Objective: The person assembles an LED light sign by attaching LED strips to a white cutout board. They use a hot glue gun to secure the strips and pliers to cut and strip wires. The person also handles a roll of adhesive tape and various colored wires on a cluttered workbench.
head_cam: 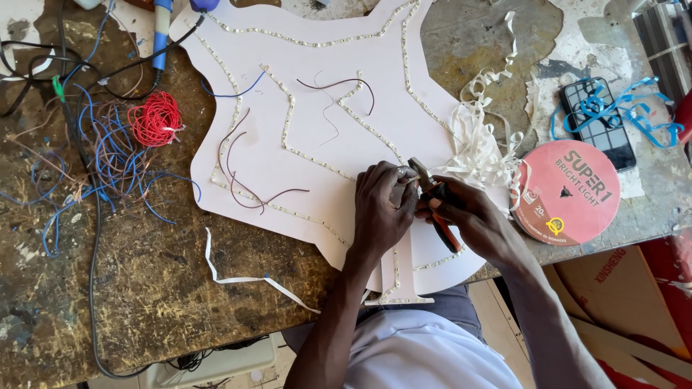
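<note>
A large white cut-out board (317,65) lies on the worn workbench, with thin light strips (288,122) stuck along its outline. My left hand (382,209) pinches the strip at the board's lower right part. My right hand (468,220) grips red-handled pliers (436,205), whose jaws meet the strip right beside my left fingers. Loose dark and blue wire pieces (249,187) rest on the board to the left of my hands.
A pink round reel (569,194) and a phone (598,119) under blue ribbon lie at right. Curled white backing strips (479,144) pile beside the board. A red wire coil (155,119), tangled blue wires (108,166) and a soldering iron (162,32) sit at left.
</note>
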